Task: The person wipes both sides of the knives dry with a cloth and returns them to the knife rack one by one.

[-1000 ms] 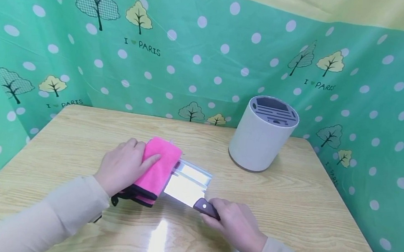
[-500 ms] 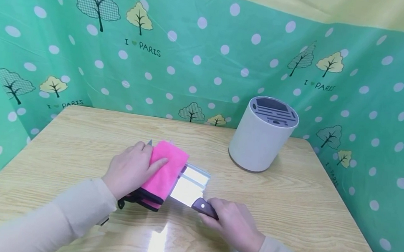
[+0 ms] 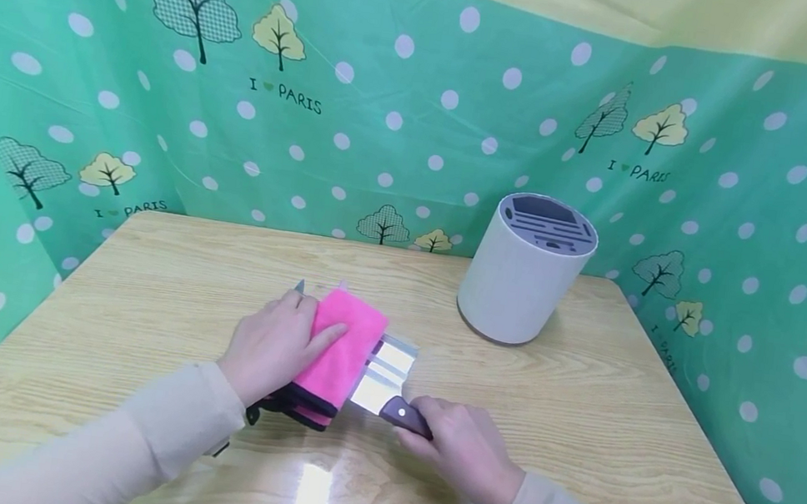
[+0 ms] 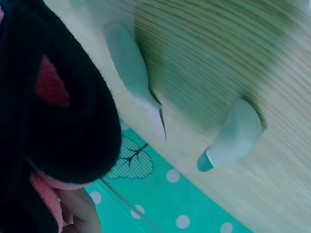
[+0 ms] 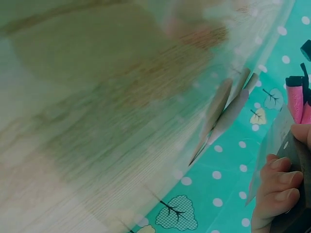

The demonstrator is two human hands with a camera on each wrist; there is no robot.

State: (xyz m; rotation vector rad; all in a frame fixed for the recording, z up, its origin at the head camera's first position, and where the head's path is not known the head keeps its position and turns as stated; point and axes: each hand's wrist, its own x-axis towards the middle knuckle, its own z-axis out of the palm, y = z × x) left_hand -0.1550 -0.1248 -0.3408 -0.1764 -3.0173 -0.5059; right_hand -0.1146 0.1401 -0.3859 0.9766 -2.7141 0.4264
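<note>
In the head view a cleaver (image 3: 380, 379) with a broad shiny blade and dark riveted handle is held above the table. My right hand (image 3: 459, 444) grips its handle; curled fingers (image 5: 282, 179) show around it in the right wrist view. My left hand (image 3: 278, 346) holds a folded pink cloth (image 3: 342, 345) with black edging over the blade, thumb on the front face. The cloth hides the blade's far part. In the left wrist view the cloth's black edge (image 4: 92, 107) fills the left side, with a few fingertips below it.
A white cylindrical knife block (image 3: 520, 283) with a slotted grey top stands at the back right. On the table lie a small pale-handled knife (image 4: 131, 68) and a rounded whitish piece with a green tip (image 4: 233, 136). Polka-dot green fabric (image 3: 420, 119) hangs behind the table.
My left hand and the cloth have slid right along the blade toward the handle, covering more of it. A pointed tip now shows behind the left hand. The right hand has barely shifted.
</note>
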